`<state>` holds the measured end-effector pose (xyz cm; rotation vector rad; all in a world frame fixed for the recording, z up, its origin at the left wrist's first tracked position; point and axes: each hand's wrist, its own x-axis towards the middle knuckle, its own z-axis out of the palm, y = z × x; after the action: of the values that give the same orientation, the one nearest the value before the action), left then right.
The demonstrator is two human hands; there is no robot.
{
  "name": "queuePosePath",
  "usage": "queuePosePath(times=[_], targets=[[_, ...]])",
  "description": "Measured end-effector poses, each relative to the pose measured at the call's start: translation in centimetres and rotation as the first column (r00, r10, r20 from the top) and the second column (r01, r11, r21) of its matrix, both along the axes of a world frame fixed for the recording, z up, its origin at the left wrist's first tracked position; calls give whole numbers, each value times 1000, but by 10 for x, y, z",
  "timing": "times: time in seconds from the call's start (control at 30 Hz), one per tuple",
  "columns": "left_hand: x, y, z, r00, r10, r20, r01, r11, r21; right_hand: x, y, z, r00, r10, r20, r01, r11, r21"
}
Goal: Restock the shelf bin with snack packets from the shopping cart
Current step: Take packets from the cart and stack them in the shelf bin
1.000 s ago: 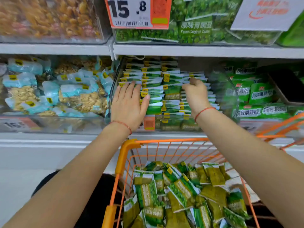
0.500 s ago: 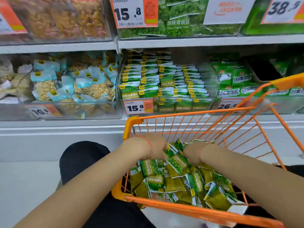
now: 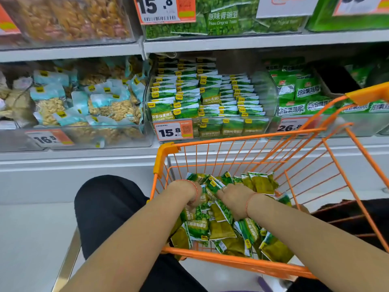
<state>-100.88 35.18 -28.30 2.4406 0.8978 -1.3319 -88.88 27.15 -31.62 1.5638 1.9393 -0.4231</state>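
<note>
Currently, step in hand: you are gathering snack packets (image 3: 219, 226) out of the orange shopping cart (image 3: 237, 261) for the shelf bin (image 3: 210, 98) straight ahead.
Left hand (image 3: 189, 193): sunk among the packets at the cart's left side; your fingers are hidden under the pile, so I cannot tell whether they grip anything.
Right hand (image 3: 233, 199): lies on top of the heap, fingers bent down onto a green packet; whether they actually pinch it I cannot tell.
Packets: a loose, overlapping jumble of green and olive sachets on the cart floor.
Target bin: clear-fronted, on the middle shelf just above the cart's far rim, already filled with tidy rows.
Doing it well: in my judgement, you should square a small stack face-up between both hands before lifting, so it drops into a row without disturbing the others; the sachets look slippery, so take few.
Bin tag (image 3: 173, 130): reads "15.8".
Bin packets: printed "Peas Garlic Flavor", with Chinese characters.
Upper shelf pack (image 3: 223, 20): "Peas Original Taste"; its tag also reads "15.8".
Neighbouring tags: "16.5" to the left (image 3: 45, 139), "26." partly cut off to the right (image 3: 291, 126).
</note>
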Motion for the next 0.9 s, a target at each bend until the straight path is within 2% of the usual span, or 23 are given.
queuePosePath(times=[0.07, 0.13, 0.23, 0.27, 0.33, 0.37, 0.47, 0.5, 0.57, 0.63, 0.7, 0.77, 0.83, 0.9], targets=[[0, 3, -2, 999, 15, 48, -14, 1000, -15, 6, 2, 3, 998, -54, -35, 55, 998, 24], [1, 9, -5, 982, 88, 170, -87, 996, -11, 15, 4, 10, 972, -197, -130, 204, 978, 43], [4, 17, 0, 897, 257, 361, -235, 966, -104, 33, 6, 28, 848, -422, -321, 450, 893, 18], [5, 18, 6, 850, 332, 409, -285, 943, -173, 40, 6, 34, 749, -518, -413, 545, 836, -61], [5, 18, 17, 731, 486, 479, -361, 871, -334, 49, 0, 47, 439, -691, -574, 691, 668, -276], [3, 17, 22, 653, 565, 505, -386, 822, -420, 51, -5, 54, 314, -731, -606, 720, 599, -349], [-1, 18, 30, 402, 753, 520, -446, 657, -607, 53, -15, 70, 103, -755, -647, 774, 470, -425], [-2, 18, 31, 313, 810, 496, -446, 587, -676, 54, -17, 73, 44, -750, -659, 771, 445, -455], [-4, 22, 31, 195, 883, 427, -386, 469, -794, 55, -21, 77, -44, -724, -689, 758, 425, -495], [-8, 25, 31, 204, 914, 351, -296, 399, -867, 55, -23, 84, -83, -690, -719, 732, 447, -514], [-11, 24, 33, 208, 925, 319, -208, 361, -909, 56, -24, 89, -42, -659, -751, 734, 489, -470], [-12, 19, 38, 129, 946, 297, -87, 309, -947, 55, -24, 97, 37, -638, -769, 740, 534, -408], [-15, 16, 46, 25, 976, 217, 58, 215, -975, 55, -23, 102, 104, -591, -800, 740, 583, -335], [-18, 15, 53, -54, 994, 94, 192, 103, -976, 52, -24, 110, 82, -528, -845, 741, 599, -303]])
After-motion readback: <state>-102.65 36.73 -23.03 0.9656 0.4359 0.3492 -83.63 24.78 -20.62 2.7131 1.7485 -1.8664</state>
